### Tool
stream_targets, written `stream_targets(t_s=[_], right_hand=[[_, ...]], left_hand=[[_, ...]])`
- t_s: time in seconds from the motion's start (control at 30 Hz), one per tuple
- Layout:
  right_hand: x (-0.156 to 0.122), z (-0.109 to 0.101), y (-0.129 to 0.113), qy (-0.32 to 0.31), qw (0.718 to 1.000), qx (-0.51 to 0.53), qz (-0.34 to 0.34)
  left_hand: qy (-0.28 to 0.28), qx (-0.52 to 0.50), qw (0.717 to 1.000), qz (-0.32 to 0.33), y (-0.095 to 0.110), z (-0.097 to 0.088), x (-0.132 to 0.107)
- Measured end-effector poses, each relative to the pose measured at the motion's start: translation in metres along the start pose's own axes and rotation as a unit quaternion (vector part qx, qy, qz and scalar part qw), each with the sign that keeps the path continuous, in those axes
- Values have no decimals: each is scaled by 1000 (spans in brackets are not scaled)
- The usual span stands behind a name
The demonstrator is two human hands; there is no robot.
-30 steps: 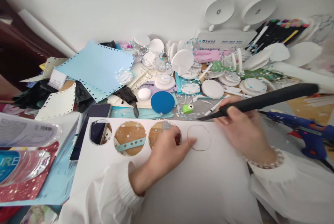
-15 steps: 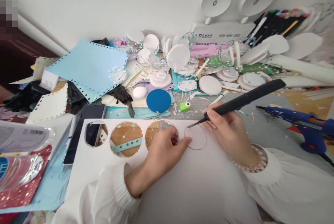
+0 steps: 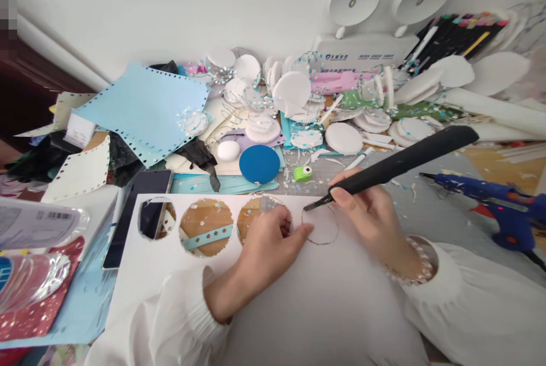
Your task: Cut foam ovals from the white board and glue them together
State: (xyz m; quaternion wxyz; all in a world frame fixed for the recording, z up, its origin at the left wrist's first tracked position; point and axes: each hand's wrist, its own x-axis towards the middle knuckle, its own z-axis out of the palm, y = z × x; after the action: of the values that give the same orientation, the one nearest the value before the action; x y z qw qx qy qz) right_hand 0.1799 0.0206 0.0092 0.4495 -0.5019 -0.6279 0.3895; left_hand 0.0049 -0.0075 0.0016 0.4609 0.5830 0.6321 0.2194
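Note:
A white foam board [image 3: 273, 309] lies in front of me, with three round holes cut along its far edge and a drawn circle [image 3: 322, 228] to their right. My left hand [image 3: 267, 241] presses on the board with fingers curled at the third hole's edge and the thumb by the circle's left side. In my right hand [image 3: 369, 212] is a black-handled craft knife [image 3: 396, 158], held like a pen and tilted. Its thin tip touches the circle's upper left outline. Part of the third hole is hidden behind my left hand.
Beyond the board are a blue disc [image 3: 259, 164], a green hole punch [image 3: 302, 173] and many white foam discs [image 3: 292, 92]. A blue glue gun [image 3: 490, 198] lies right, a phone [image 3: 136, 212] left, under the board's edge. A twin-head lamp [image 3: 367, 50] stands behind.
The knife tip has moved slightly left and down along the circle's outline, and my right hand has shifted left with it. My left hand has stayed in place.

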Motion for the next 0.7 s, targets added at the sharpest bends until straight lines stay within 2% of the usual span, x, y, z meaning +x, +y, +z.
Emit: stream_targets(t_s=[0.2, 0.43, 0.7], right_hand=[[0, 5, 1, 20, 999, -18, -18], [-1, 7, 7, 89, 996, -10, 20], [3, 7, 2, 128, 991, -10, 25]], left_hand=[[3, 7, 1000, 1, 0, 1, 1], [3, 0, 1000, 10, -1, 1, -1], [-7, -6, 1000, -2, -1, 0, 1]])
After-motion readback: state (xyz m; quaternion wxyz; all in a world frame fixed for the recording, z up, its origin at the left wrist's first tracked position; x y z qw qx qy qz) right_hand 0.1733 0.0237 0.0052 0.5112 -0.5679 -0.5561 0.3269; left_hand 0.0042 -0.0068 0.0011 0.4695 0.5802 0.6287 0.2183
